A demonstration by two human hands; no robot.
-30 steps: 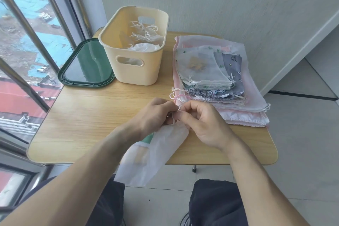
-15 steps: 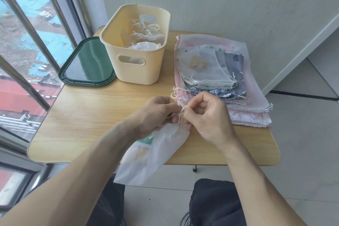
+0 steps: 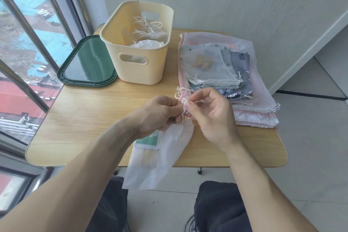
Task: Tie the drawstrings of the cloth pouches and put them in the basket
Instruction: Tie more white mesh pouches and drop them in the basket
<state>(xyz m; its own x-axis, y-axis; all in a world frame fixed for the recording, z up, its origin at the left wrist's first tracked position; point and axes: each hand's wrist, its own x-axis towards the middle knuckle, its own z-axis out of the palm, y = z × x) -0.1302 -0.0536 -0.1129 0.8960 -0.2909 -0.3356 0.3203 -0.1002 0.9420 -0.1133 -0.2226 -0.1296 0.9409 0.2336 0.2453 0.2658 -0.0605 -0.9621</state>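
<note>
Sheer white pouch [image 3: 160,156] hanging off the table edge at lower centre, white drawstring [image 3: 183,108] at its gathered mouth, stack of flat untied pouches [image 3: 216,73] centre right, cream basket [image 3: 139,51] upper centre holding tied pouches [image 3: 148,32]

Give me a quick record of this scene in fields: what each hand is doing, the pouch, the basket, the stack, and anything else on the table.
left hand: pinches the drawstring at the pouch neck
right hand: pinches the drawstring
white pouch: hangs over the table's near edge
basket: cream, holds tied pouches
pouch stack: right of basket
green lid: left of basket
</note>
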